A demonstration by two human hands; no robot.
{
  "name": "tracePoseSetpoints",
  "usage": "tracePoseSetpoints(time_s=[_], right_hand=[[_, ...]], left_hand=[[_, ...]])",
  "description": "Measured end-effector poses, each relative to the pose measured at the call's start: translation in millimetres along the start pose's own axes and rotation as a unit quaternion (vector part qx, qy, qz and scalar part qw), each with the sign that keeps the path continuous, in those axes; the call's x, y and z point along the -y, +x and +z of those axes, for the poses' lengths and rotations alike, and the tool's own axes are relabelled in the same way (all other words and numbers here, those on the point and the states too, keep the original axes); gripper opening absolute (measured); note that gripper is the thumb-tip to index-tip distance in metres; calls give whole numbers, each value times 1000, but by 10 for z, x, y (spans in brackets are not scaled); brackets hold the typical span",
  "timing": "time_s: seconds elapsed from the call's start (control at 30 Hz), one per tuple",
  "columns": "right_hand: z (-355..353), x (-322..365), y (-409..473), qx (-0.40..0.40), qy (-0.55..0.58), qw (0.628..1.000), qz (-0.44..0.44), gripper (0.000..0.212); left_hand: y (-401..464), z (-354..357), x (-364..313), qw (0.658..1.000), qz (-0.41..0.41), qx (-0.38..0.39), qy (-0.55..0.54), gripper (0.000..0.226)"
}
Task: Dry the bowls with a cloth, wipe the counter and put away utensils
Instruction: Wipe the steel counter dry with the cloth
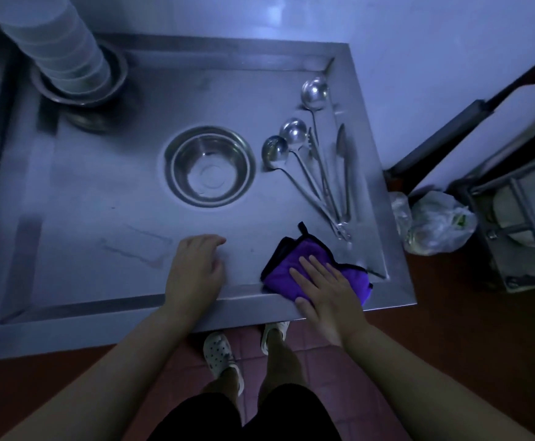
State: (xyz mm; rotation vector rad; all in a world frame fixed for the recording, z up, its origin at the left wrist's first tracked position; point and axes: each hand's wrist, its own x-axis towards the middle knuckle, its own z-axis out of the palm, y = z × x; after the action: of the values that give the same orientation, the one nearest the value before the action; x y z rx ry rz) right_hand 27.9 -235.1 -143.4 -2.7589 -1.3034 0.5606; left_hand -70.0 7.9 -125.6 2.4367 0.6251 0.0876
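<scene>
**Wiping the counter: press flat, sweep in lanes, lift what stands in the way**

At the upper left of the frame a tall stack of pale bowls (pixel 49 43) sits nested in metal bowls (pixel 81 87) on the steel counter (pixel 84 192). Below it, toward the lower left, faint streaks mark the surface, so that patch looks like it needs a pass.

In the lower middle, the left hand (pixel 194 270) rests on the counter near its front lip, fingers loosely curled, holding nothing. It would serve best as a brace, or freed to lift things out of the cloth's path.

At mid-frame a steel bowl (pixel 210 167) stands upright and alone, well apart from both hands. Wiping around it would likely leave a ring; picking it up first is the cleaner way.

To the right of centre, the purple cloth (pixel 294 265) lies folded at the front edge, partly draped over the raised lip. The right hand (pixel 323 288) is spread flat on top of it, palm down, fingers together and pressing. Even pressure through the whole palm, in long overlapping strokes toward the left, should cover the sunken surface without missed strips.

At the upper right, three ladles (pixel 291 138) and tongs (pixel 344 167) lie fanned out, handles converging just beside the cloth. These probably ought to go away before that corner is wiped.
</scene>
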Motion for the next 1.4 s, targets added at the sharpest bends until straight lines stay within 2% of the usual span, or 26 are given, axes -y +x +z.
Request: tracePoseSetpoints(time_s=[0.17,0.37,0.5,0.57,0.67,0.77,0.87,0.97,1.17,1.3,1.4], right_hand=[[-44,-559,180,6,4,999,41,57],[-41,-801,368,41,1,999,-19,62],[-110,-817,382,36,39,998,-32,58],[-171,-859,384,-15,50,998,-43,49],[-267,-1027,495,-178,119,976,-41,26],[-479,-1230,834,-261,102,959,49,27],[-678,-1395,1234,-214,57,966,133,46],[-763,-1482,1494,-162,28,974,154,64],[-805,-1572,1834,-182,85,970,139,62],[-908,-1638,2106,-185,75,970,136,65],[-961,-1675,2304,-180,79,970,141,65]], left_hand=[[246,237,-315,999,7,34,13,40],[812,610,-854,994,32,54,94,35],[1313,951,-1247,994,-39,65,81,27],[1499,1103,-1401,992,-92,63,50,25],[1682,1262,-1515,982,-182,45,-6,26],[1793,1351,-1575,974,-224,25,-37,22],[1911,1405,-1641,974,-223,5,-43,14],[2051,1471,-1663,977,-214,-1,-21,16],[2317,1525,-1643,979,-203,-17,11,20],[2563,1468,-1594,984,-175,-35,18,30],[2772,1409,-1552,986,-165,-19,35,32]])
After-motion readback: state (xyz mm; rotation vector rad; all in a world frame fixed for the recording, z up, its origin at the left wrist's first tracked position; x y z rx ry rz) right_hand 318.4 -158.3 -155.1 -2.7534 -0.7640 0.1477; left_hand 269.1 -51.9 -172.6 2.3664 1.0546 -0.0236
